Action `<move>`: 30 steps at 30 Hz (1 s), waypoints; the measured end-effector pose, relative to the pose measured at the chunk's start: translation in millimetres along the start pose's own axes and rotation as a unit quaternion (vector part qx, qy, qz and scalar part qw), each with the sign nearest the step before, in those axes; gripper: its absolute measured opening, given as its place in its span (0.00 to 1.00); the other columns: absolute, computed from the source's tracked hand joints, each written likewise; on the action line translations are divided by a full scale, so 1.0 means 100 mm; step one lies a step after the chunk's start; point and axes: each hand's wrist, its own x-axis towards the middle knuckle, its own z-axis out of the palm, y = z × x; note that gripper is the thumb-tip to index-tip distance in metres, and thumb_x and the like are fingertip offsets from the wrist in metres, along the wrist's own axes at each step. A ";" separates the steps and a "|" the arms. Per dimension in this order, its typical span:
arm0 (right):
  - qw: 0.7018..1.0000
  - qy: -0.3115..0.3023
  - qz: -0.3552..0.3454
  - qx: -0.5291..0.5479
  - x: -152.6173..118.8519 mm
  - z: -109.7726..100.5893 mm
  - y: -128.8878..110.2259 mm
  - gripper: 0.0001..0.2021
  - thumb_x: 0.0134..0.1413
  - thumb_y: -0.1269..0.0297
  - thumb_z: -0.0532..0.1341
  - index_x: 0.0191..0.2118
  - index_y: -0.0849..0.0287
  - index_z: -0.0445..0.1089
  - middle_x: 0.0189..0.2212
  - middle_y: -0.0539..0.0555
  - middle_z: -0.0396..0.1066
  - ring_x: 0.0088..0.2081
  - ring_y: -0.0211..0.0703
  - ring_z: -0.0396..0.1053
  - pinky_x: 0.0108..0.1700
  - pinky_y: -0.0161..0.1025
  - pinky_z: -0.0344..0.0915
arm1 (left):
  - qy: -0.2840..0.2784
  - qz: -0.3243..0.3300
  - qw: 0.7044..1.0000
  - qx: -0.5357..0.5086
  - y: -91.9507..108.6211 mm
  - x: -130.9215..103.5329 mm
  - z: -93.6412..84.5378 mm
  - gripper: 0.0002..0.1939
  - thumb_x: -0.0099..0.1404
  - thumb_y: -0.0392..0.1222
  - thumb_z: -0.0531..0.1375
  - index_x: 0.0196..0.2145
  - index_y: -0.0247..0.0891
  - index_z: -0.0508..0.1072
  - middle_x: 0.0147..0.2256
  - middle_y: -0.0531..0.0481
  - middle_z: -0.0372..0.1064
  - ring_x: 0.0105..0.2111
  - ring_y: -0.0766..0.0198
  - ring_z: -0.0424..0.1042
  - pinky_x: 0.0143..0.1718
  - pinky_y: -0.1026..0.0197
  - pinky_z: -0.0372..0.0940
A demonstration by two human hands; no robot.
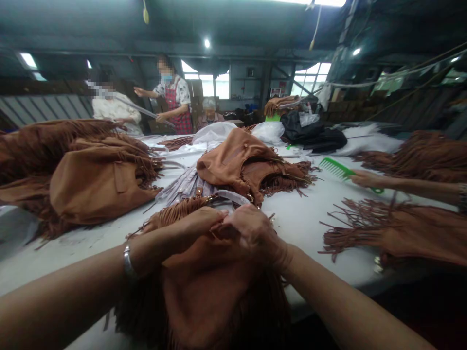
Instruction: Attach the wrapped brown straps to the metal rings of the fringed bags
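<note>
A brown fringed handbag hangs over the near edge of the table, right in front of me. My left hand is closed at the top of this bag, fingertips pinched together. My right hand is closed beside it, gripping the bag's upper edge. The two hands almost touch. A strap in pale wrapping runs just beyond my fingers. Whatever small part lies between the fingertips is hidden. Another brown bag lies past my hands, with wrapped straps to its left.
Fringed bags are piled at left. At right, another person's hand holds a green comb above a fringed bag. Black material and clear plastic lie farther back. People stand across the white table.
</note>
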 end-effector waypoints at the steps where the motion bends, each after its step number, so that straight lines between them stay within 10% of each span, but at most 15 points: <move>1: 0.989 0.064 0.092 0.096 0.00 -0.08 0.14 0.06 0.53 0.61 0.63 0.29 0.57 0.70 0.26 0.52 0.72 0.31 0.42 0.66 0.39 0.41 0.64 | 0.003 0.003 1.000 0.030 0.07 0.03 -0.02 0.15 0.56 0.49 0.60 0.32 0.32 0.72 0.25 0.49 0.71 0.25 0.66 0.68 0.29 0.65 0.60; 7: 0.881 0.269 0.263 0.289 -0.11 -0.60 1.08 0.19 0.49 0.44 0.62 0.26 0.56 0.62 0.14 0.42 0.58 0.15 0.30 0.53 0.18 0.29 0.54 | -0.049 0.013 0.974 0.221 0.30 0.58 0.22 0.15 0.57 0.49 0.59 0.30 0.32 0.71 0.27 0.47 0.71 0.24 0.67 0.68 0.25 0.66 0.59; 12: 0.836 0.256 0.314 0.369 -0.27 -0.62 1.31 0.19 0.47 0.46 0.64 0.27 0.58 0.66 0.13 0.42 0.56 0.13 0.29 0.50 0.15 0.28 0.51 | -0.100 0.172 0.929 0.313 0.17 1.12 0.65 0.10 0.61 0.40 0.56 0.39 0.34 0.72 0.35 0.48 0.71 0.35 0.66 0.69 0.37 0.67 0.61; 17: 0.809 0.261 0.328 0.411 -0.27 -0.55 1.35 0.16 0.48 0.53 0.66 0.24 0.58 0.62 0.13 0.43 0.58 0.13 0.29 0.52 0.14 0.27 0.50 | -0.082 0.252 0.818 0.511 0.10 1.27 0.83 0.13 0.61 0.41 0.57 0.43 0.36 0.69 0.39 0.45 0.69 0.39 0.59 0.68 0.40 0.62 0.61; 23: 0.770 0.305 0.308 0.468 -0.26 -0.64 1.43 0.13 0.46 0.58 0.66 0.30 0.58 0.63 0.18 0.42 0.60 0.18 0.29 0.56 0.21 0.27 0.60 | -0.052 0.166 0.805 0.567 0.10 1.18 0.82 0.18 0.62 0.46 0.55 0.48 0.36 0.65 0.41 0.44 0.70 0.39 0.56 0.68 0.39 0.59 0.61; 30: 0.779 0.281 0.295 0.476 -0.29 -0.64 1.36 0.16 0.39 0.57 0.70 0.27 0.59 0.64 0.18 0.43 0.62 0.20 0.30 0.59 0.23 0.29 0.62 | -0.097 0.071 0.818 0.563 0.16 1.17 0.86 0.14 0.58 0.50 0.57 0.29 0.36 0.72 0.26 0.51 0.66 0.27 0.64 0.64 0.30 0.64 0.58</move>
